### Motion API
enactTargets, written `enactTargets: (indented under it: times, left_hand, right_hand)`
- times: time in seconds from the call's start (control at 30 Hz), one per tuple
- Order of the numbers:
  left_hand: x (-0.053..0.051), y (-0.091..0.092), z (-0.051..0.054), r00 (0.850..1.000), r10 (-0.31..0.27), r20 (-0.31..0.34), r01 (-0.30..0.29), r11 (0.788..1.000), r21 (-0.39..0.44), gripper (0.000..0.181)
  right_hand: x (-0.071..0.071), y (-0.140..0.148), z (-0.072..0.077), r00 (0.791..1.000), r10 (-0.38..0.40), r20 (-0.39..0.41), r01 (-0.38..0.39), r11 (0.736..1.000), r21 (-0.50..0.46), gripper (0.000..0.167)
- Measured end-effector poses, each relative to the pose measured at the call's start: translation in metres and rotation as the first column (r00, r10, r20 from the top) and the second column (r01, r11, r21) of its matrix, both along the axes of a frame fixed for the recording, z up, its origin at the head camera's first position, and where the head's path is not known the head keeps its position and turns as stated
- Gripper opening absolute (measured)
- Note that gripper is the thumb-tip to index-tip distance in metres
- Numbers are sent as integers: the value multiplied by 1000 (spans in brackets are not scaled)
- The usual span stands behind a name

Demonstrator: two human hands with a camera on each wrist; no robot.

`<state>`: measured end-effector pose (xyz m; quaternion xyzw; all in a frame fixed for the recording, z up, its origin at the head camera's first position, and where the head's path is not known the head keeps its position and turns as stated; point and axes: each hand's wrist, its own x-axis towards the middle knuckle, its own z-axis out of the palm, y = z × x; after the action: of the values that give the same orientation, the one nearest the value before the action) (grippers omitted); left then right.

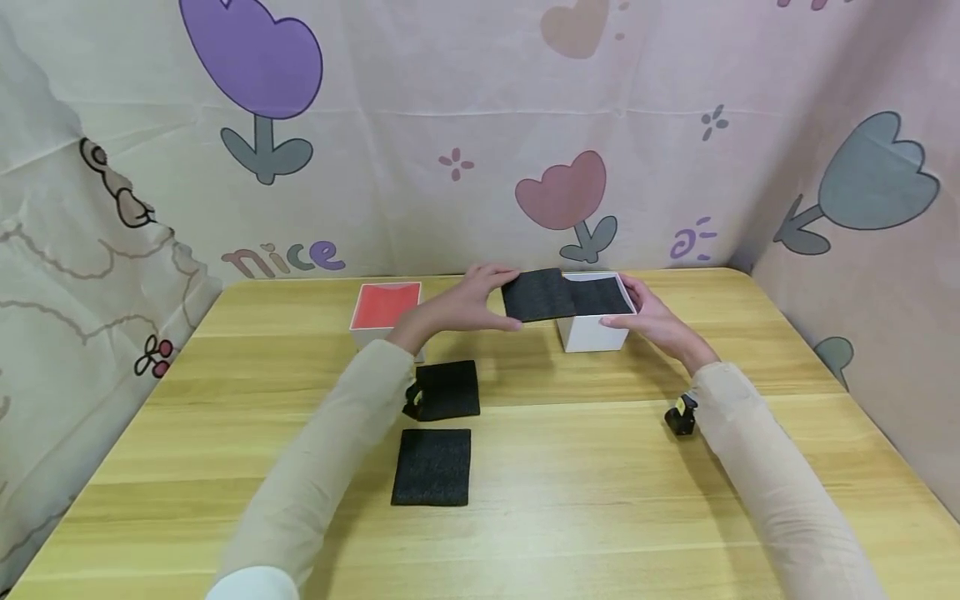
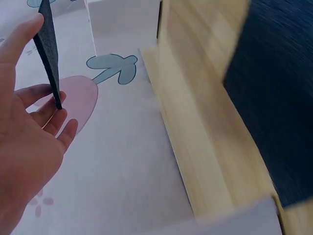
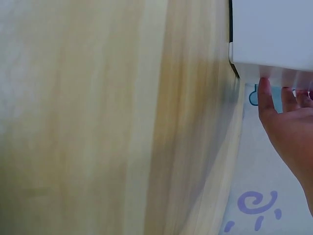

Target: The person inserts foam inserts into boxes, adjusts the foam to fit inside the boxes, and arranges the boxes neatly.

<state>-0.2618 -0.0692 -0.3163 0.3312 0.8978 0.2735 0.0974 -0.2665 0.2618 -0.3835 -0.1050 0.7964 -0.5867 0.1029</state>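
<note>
My left hand [image 1: 471, 302] pinches a thin black square felt pad [image 1: 534, 297] by its left edge, above the table. The pad's right side overlaps the opening of a white box [image 1: 594, 336], where more black material [image 1: 603, 297] lies across the top. In the left wrist view the pad [image 2: 47, 54] stands edge-on between the thumb and fingers of the left hand [image 2: 32, 132]. My right hand [image 1: 654, 321] grips the white box at its right side, thumb toward the front. The right wrist view has fingertips of this hand [image 3: 288, 127] against the box wall [image 3: 274, 34].
Another white box with a red top surface [image 1: 386, 306] stands at the back left, partly behind the left forearm. Two black square pads, a farther one [image 1: 453, 390] and a nearer one [image 1: 432, 468], lie on the wooden table [image 1: 570, 500]. A printed cloth [image 1: 405, 200] hangs behind.
</note>
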Motion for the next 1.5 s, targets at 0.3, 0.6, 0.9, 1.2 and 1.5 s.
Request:
enactTargets:
  times: [0.3, 0.6, 0.9, 1.2, 1.5]
  left_hand:
    - [-21, 47, -1, 999, -51, -13, 51, 998, -26, 80]
    - [-34, 69, -4, 999, -50, -6, 50, 998, -40, 75]
    - [-39, 70, -10, 1000, -14, 8, 15, 999, -42, 72]
    - [-42, 87, -21, 999, 6, 32, -4, 997, -71, 66]
    - [-39, 98, -18, 999, -33, -15, 30, 991, -128, 66]
  right_hand:
    - [-4, 1, -2, 1000, 0, -12, 0, 1000, -6, 96]
    - [-5, -2, -3, 1000, 13, -9, -14, 1000, -17, 96]
    - [-5, -2, -3, 1000, 12, -4, -12, 1000, 2, 96]
    - [-1, 3, -3, 1000, 4, -4, -4, 1000, 10, 95]
    - [-2, 2, -1, 1000, 18, 4, -18, 1000, -7, 95]
